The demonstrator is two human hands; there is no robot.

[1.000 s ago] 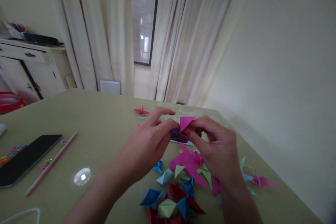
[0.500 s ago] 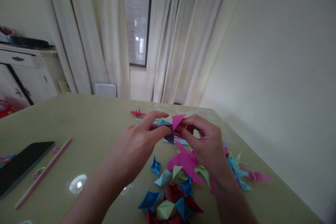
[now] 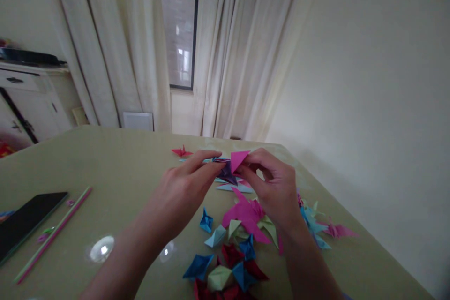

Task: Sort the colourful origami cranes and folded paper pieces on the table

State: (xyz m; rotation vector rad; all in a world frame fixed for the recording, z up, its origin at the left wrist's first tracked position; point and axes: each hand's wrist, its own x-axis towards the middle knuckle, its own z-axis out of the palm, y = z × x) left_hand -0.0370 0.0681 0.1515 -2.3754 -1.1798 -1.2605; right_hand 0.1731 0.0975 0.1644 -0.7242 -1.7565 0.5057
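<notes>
Between both hands, above the table, is a folded origami piece point(image 3: 228, 172) with purple and blue layers and a pink triangular flap point(image 3: 239, 159). My left hand point(image 3: 188, 180) pinches its blue and purple side between thumb and fingers. On the other side, my right hand point(image 3: 270, 183) grips the pink part, its thumb underneath and fingers curled. Below the hands lies a large pink origami figure point(image 3: 246, 215), beside pale green folded pieces point(image 3: 237, 229). Closer to me sits a cluster of small folded paper pieces in blue point(image 3: 198, 267), dark red and pale green.
A red paper crane point(image 3: 182, 151) rests toward the table's far edge. Blue and pink cranes point(image 3: 337, 229) lie right of my right forearm. At left are a dark phone point(image 3: 33, 215) and a pink-green stick point(image 3: 54, 234). Curtains point(image 3: 116, 47) hang behind the table point(image 3: 116, 164).
The held piece has turned slightly, showing more of its purple side and less blue. My left fingers have shifted along it. The whole view has moved a little.
</notes>
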